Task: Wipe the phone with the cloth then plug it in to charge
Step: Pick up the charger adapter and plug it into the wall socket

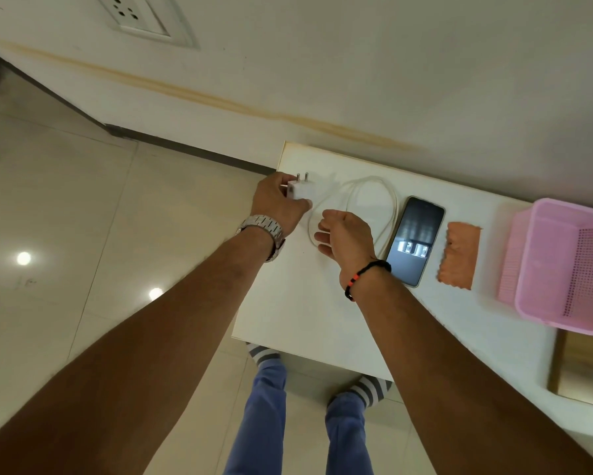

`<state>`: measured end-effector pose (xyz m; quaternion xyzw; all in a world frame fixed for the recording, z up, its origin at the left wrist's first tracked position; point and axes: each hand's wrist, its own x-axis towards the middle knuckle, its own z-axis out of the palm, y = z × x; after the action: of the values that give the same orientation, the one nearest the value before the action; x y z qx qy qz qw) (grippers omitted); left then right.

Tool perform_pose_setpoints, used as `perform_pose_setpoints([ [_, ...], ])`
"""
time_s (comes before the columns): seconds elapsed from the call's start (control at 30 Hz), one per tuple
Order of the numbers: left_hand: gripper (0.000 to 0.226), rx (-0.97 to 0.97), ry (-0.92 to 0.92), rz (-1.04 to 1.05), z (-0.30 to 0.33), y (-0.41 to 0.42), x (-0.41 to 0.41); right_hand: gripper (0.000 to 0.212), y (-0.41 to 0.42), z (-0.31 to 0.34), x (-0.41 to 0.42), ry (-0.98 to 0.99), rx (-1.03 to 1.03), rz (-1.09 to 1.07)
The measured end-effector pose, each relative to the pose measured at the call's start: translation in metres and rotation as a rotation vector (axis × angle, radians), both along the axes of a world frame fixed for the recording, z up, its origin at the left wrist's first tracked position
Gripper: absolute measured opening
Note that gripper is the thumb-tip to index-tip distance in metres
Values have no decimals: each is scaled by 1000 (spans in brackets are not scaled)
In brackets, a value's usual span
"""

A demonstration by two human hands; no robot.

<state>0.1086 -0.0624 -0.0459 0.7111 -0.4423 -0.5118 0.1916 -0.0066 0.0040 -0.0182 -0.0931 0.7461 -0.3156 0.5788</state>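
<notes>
A dark phone [415, 240] lies face up on the white table [302, 303], screen dark with reflections. An orange cloth [458, 256] lies flat just right of it. My left hand [278, 200] grips the white charger plug [300, 190] at the table's far left corner, prongs pointing toward the wall. The white cable [370, 193] loops between the plug and the phone. My right hand [344, 238] is closed around part of that cable, left of the phone.
A pink plastic basket [562, 265] stands at the right end of the table. A wall socket plate [134, 15] sits on the wall at upper left. Tiled floor [65, 200] lies left of the table; my legs are below its front edge.
</notes>
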Motion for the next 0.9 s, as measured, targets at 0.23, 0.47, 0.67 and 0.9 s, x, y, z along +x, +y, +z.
perform_pose_setpoints([
  [0.23, 51, 18, 116, 107, 18, 6, 22, 17, 0, 12, -2, 0, -81, -87],
  [0.47, 25, 174, 420, 195, 33, 14, 26, 25, -11, 32, 4, -36, -180, -71],
  [0.67, 29, 181, 510, 251, 56, 10, 42, 20, -19, 51, 17, 5, -251, -23],
  [0.9, 29, 215, 636, 288, 85, -4, 66, 20, -37, 70, 34, -59, -301, 9],
])
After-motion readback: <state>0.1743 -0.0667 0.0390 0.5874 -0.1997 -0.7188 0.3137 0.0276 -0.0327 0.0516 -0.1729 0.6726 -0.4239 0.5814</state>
